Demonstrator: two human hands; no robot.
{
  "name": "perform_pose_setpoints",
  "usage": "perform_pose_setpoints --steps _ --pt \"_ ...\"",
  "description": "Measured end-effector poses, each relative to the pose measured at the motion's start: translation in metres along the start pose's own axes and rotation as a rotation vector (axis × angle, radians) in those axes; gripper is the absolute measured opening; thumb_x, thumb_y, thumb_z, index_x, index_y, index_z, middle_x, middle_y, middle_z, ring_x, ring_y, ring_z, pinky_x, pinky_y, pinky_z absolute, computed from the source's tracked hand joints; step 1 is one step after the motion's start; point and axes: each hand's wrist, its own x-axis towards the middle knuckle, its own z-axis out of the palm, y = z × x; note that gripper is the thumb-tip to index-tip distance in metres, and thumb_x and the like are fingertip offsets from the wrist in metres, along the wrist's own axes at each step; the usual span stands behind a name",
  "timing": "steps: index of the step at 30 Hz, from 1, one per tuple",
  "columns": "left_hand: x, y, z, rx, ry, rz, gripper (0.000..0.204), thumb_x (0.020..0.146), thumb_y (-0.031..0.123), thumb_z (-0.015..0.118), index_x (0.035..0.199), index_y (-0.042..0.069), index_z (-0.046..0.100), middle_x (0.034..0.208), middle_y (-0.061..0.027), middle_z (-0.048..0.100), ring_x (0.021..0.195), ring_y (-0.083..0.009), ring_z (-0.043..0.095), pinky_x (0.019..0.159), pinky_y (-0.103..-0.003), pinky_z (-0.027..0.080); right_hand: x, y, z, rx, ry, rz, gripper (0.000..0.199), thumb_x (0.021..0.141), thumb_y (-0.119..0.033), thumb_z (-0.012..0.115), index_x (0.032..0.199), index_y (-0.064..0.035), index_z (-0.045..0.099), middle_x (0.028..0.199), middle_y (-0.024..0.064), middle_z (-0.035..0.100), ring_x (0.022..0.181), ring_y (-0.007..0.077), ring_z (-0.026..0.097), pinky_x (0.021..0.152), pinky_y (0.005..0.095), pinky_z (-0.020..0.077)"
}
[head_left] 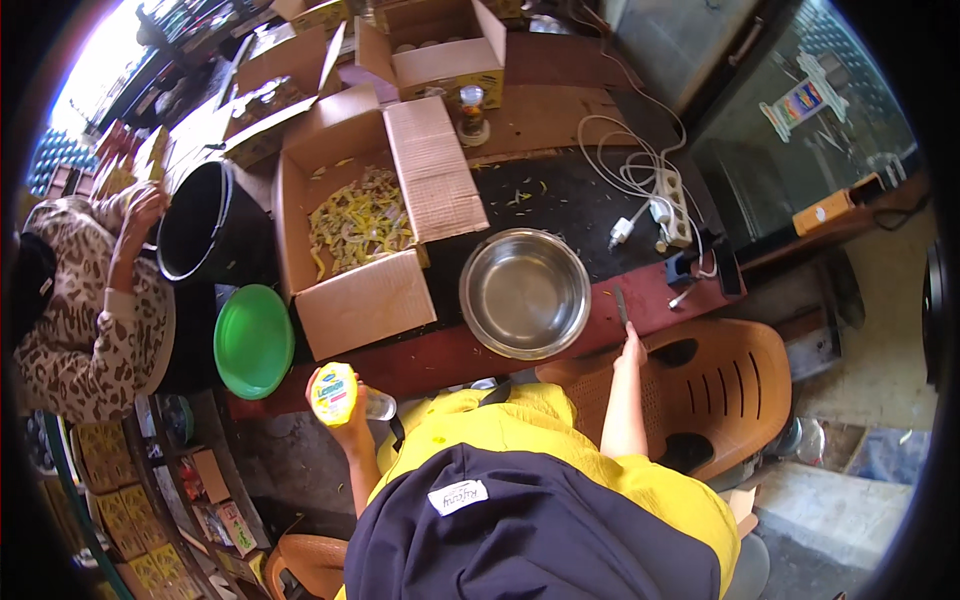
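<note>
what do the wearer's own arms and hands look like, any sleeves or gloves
Both the left hand and right hand are ungloved, with bare forearms and no visible cables. Loose yellow clothing reaches roughly the right elbow; where the left sleeve ends is unclear. Rings are too small to tell.

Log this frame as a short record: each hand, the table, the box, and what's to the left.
Left hand: the person's left hand grips a clear jar with a yellow top
Right hand: the right hand holds what looks like a small knife
Table: steel bowl, open cardboard box, white power strip
Box contents: yellow-green scraps
Left side: green basin, black bucket
Co-worker: patterned sleeve, beside the bucket
</note>
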Motion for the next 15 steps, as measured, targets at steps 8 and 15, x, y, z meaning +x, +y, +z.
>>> perform_pose_setpoints --steps 8,15 --pt "-0.005 0.009 0.006 0.217 -0.081 0.039 0.07 0.057 -0.002 0.075 0.117 0.005 0.04 0.101 -0.0063 0.051 0.09 -0.0141 0.052 0.08 -0.026 0.044 0.005 -0.004 -0.012 -0.037 -0.065 0.069 0.05 0.059 -0.026 0.077 0.092 0.0075 0.061 0.097 0.0134 0.06 0.083 0.0222 0.056 0.076 0.0365 0.0476" --pt "0.005 -0.005 -0.032 0.122 0.023 -0.085 0.055 0.061 -0.002 0.074 0.108 0.003 0.046 0.093 -0.0047 0.056 0.083 -0.0104 0.054 0.074 -0.024 0.046 0.013 0.0 -0.008 0.006 -0.096 0.033 0.046 0.064 -0.021 0.076 0.096 0.0091 0.061 0.101 0.015 0.06 0.089 0.0225 0.056 0.081 0.0359 0.0453"
